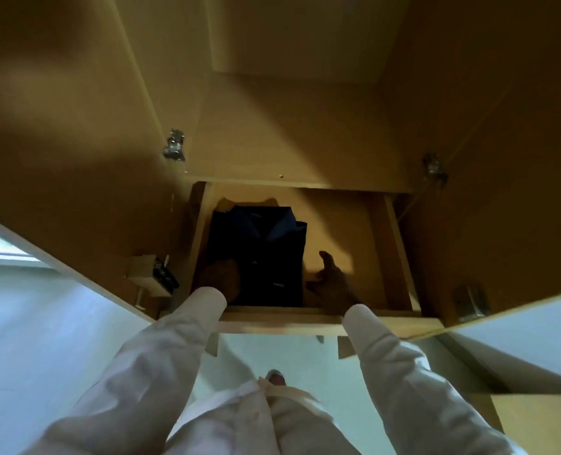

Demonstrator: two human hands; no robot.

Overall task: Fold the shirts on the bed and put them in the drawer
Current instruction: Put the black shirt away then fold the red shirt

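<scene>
The folded navy shirt (259,257) was laid flat in the left half of the open drawer (282,318), collar toward the drawer's back. The left hand (221,280) was set at the shirt's left edge; whether its fingers were spread or tucked under could not be told. The right hand (333,277) was held just beside the shirt, toward the drawer's middle, fingers (327,259) spread, nothing pinched. Both hands would best be drawn out level, so that no edge was dragged

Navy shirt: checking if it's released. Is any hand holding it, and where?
Left hand lies on the navy shirt's lower left edge, grip unclear; right hand open, holding nothing.
</scene>
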